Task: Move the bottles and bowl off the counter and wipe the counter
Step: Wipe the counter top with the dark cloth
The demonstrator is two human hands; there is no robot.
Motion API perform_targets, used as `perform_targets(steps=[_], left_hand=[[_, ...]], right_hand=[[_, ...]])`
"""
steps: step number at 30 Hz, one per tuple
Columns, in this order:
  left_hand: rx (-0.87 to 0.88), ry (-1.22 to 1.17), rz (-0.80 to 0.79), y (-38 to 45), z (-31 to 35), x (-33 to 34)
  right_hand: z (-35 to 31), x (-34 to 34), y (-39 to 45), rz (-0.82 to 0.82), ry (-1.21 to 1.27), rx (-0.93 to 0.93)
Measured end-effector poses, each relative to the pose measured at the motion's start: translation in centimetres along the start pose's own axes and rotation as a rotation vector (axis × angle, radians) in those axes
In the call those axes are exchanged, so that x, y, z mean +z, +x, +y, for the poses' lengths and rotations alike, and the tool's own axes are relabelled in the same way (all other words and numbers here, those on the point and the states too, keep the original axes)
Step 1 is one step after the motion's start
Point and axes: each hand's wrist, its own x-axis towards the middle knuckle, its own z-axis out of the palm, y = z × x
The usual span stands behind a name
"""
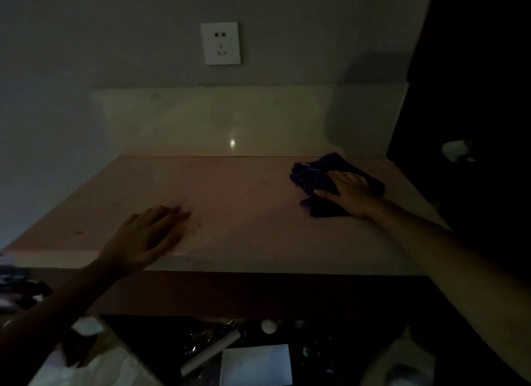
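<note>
Counter [235, 201] dim, pinkish. Right hand [352, 193] lay flat on purple cloth [313, 178] at back right, fingers straight, cloth bunched beyond the fingertips. Left hand [149, 236] near front edge, fingers relaxed, holding nothing.

A white socket [220, 43] is sitting on the grey wall [115, 35]; a pale backsplash [201, 118] is running beneath it; low in the dim foreground a white cylinder [211, 352] is lying tilted beside a white square sheet [255, 365]; other clutter there is too dark to tell.
</note>
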Motion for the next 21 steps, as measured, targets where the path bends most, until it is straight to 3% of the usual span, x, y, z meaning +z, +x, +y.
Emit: perform_targets(steps=[5,10,17,21], left_hand=[[-0.001,0.011,-0.023,-0.1,-0.4,0.4],[0.009,-0.012,-0.001,-0.3,-0.5,0.5],[0.047,-0.131,0.032,-1.0,-1.3,-0.4],[0.060,-0.209,0.042,-1.2,-1.8,-0.7]], right_hand=[[6.1,-1.3,-6.9,0.093,-0.022,0.203],[7.8,-1.0,-11.6,0.113,-0.099,0.350],[3.8,0.2,-12.2,0.103,-0.094,0.336],[-2.4,1.3,-10.5,0.081,-0.071,0.216]])
